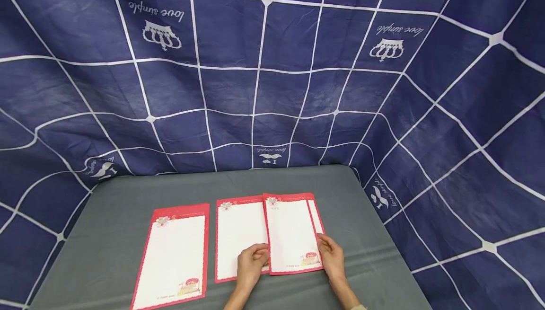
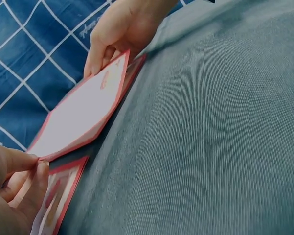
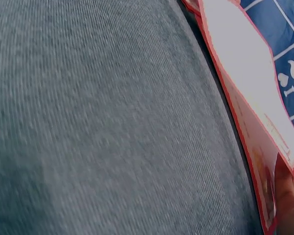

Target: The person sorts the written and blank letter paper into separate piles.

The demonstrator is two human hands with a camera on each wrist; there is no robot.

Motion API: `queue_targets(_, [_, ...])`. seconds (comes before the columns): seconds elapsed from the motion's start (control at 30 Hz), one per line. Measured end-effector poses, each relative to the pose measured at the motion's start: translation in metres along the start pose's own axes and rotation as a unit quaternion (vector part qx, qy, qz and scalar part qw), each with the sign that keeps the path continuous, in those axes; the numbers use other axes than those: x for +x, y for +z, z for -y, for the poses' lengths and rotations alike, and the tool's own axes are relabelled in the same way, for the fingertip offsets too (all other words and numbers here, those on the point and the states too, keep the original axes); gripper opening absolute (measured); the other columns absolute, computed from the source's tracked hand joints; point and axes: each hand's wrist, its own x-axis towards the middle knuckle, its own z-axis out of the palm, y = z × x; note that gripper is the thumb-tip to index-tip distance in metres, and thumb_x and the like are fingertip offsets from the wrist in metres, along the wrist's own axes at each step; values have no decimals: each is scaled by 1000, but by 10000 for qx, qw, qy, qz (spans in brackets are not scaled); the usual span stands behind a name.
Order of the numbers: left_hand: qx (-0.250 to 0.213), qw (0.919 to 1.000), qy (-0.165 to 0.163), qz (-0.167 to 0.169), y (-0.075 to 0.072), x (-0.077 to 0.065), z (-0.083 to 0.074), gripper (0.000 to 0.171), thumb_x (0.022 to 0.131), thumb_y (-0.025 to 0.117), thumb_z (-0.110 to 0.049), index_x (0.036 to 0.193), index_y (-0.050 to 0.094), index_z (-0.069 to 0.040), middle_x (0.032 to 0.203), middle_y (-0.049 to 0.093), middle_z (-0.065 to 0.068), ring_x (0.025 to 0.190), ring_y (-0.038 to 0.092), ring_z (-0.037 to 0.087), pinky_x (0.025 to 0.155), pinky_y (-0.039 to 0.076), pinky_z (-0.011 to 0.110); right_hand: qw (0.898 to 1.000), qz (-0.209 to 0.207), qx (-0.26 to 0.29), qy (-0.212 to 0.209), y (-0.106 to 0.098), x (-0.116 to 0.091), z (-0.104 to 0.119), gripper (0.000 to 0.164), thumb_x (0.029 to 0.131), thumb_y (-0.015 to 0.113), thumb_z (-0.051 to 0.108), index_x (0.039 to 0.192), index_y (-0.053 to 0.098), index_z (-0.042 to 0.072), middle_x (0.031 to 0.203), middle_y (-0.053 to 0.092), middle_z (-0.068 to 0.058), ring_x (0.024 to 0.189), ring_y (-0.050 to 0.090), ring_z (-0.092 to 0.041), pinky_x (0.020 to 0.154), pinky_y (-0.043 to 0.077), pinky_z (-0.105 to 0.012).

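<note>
A white paper sheet with a red border [image 1: 291, 234] is held by both hands, raised a little over another such sheet [image 1: 316, 215] whose right strip shows. My left hand [image 1: 252, 263] pinches the held sheet's left edge near the bottom, thumb against fingers in the left wrist view. At the lower right edge, my right hand [image 1: 333, 255] grips the same sheet; in the right wrist view its fingers [image 3: 286, 188] reach under the lifted corner. The middle red-bordered sheet [image 1: 240, 234] lies partly beneath the held one and the left hand.
Farther left on the grey table [image 1: 115, 234] lies another red-bordered sheet [image 1: 174, 253] with a flower print on top and a small picture at its lower right. A blue curtain with white lines [image 1: 230, 87] rises behind the table and along its sides.
</note>
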Motion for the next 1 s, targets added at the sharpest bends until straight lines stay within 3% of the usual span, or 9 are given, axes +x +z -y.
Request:
queue_targets(0.23, [-73,9997,233,51,17,5,-1,15,84,71,8,99,72,9,81,72,14,66,69,17,58,58,25,9993,-181,-144,-305,-9,10,-5,23,95,60,-3,116,69,-7,106,70,-21,85,65,-8,72,49,-16])
queue_targets(0.4, [-39,9999,146,64,25,8,-2,15,83,70,11,99,72,10,78,71,12,66,68,15,58,58,25,9982,-280,-385,-378,-13,15,-6,23,94,60,-3,115,69,-8,103,71,-20,81,64,-8,70,49,-18])
queue_targets(1.0, [184,9998,-19,107,33,13,-1,16,83,68,12,99,71,11,76,70,11,64,68,17,56,57,24,9950,-417,-813,-396,-18,20,-9,22,94,62,0,113,70,-7,99,72,-17,78,64,-9,67,49,-19])
